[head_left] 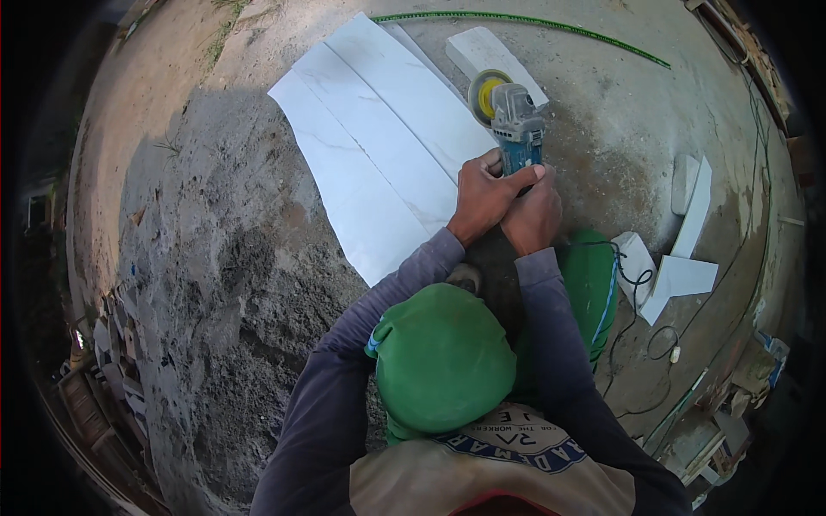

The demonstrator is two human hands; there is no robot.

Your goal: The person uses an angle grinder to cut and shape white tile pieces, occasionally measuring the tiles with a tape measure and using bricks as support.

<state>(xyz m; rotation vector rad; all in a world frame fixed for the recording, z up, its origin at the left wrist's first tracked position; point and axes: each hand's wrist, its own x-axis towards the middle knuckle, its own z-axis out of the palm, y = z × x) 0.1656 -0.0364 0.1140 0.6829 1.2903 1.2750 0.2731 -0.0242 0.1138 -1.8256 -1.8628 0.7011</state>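
Both of my hands are closed around the blue body of an angle grinder (520, 129), which points away from me. My left hand (486, 196) grips it from the left side, its thumb lying across toward the right. Close against it, my right hand (533, 215) wraps the rear end of the tool. A disc with a yellow centre (488, 96) is mounted at the grinder's head, near the right edge of a large white tile (361, 129). The tile has faint grey veins and lines running along its length. Whether the disc touches anything cannot be made out.
Beyond the disc lies a pale block (499, 56). A green measuring strip (533, 21) curves along the far side. White tile offcuts (684, 277) lie at the right, with a black cord (641, 279) nearby. Loose grey sand (249, 284) spreads on the left.
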